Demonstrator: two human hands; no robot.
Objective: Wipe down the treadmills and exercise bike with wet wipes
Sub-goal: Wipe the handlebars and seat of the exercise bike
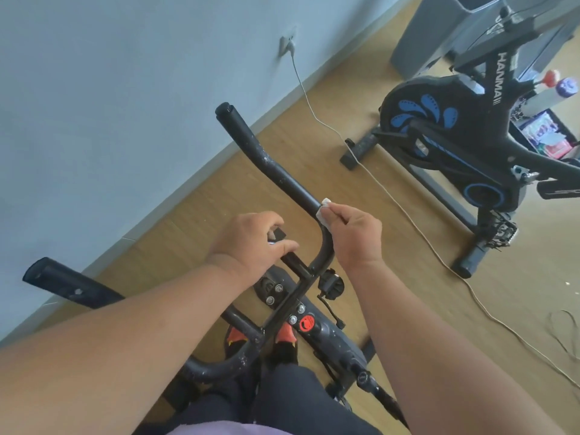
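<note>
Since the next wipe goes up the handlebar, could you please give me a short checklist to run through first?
1. Wipe in the right hand, pinched in the fingers: ok.
2. Wipe touching the handlebar near its bend: ok.
3. Left hand gripping the middle of the bars to steady them: ok.
4. Path up the bar to its end cap free of obstacles: ok.
5. White specks on the upper bar, not yet wiped: not ok.
6. Wipe wet enough: cannot tell.
</note>
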